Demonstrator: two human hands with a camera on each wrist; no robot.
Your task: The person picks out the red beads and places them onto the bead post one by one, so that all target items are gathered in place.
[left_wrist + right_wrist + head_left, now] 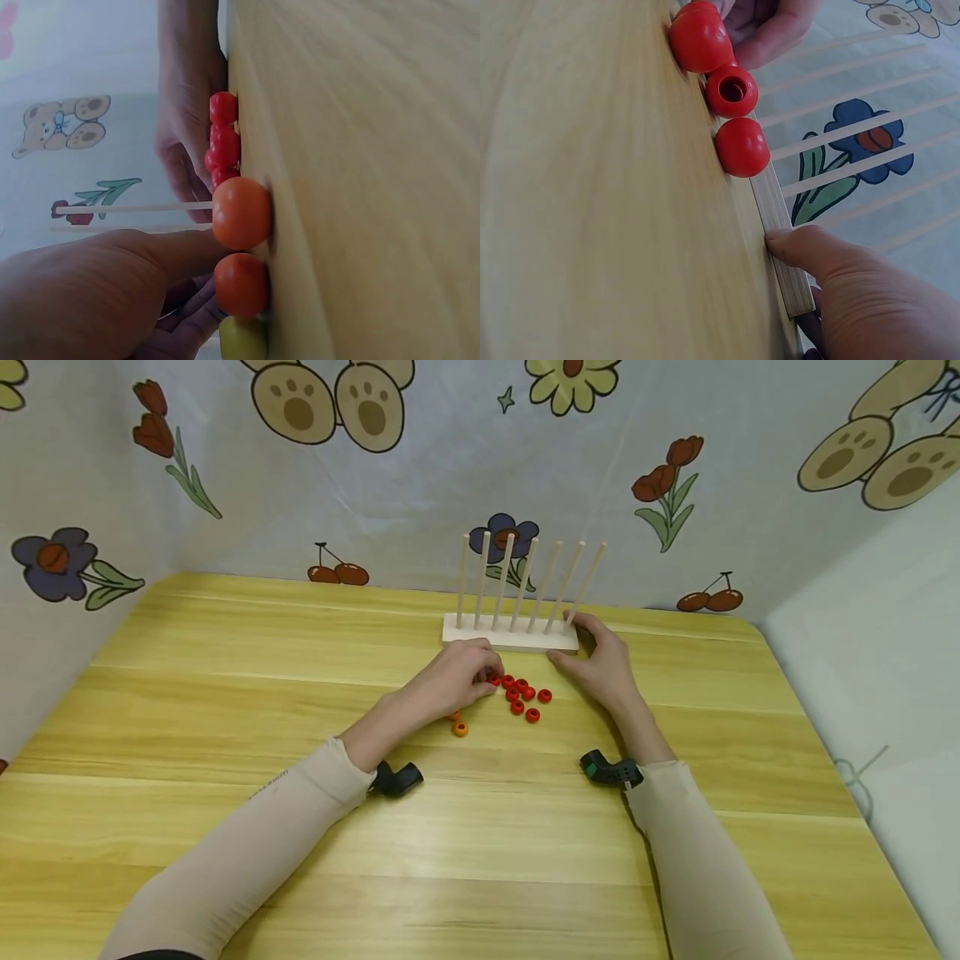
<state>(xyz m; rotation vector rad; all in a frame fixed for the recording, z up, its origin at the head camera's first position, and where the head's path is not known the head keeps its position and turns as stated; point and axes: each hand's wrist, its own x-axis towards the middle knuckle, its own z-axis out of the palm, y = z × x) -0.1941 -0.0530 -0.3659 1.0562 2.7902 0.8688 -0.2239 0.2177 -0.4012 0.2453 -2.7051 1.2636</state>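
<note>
A pale wooden base (510, 635) with a row of several upright pegs stands at the back of the table. My right hand (603, 668) grips its right end, thumb (802, 244) on the front edge and fingers partly hidden behind. My left hand (457, 677) is in front of the base's left part, fingers curled, pinching a red bead (493, 680) at the left of a loose cluster of red beads (528, 693). Orange beads (460, 728) lie below the left hand. In the left wrist view a yellow-green bead (244, 339) sits beside them.
A patterned cloth wall (450, 485) rises directly behind the table (465, 860). Both wrists carry small black cameras (611, 770) near the sleeve cuffs. The pegs (525, 581) stick up beyond the hands.
</note>
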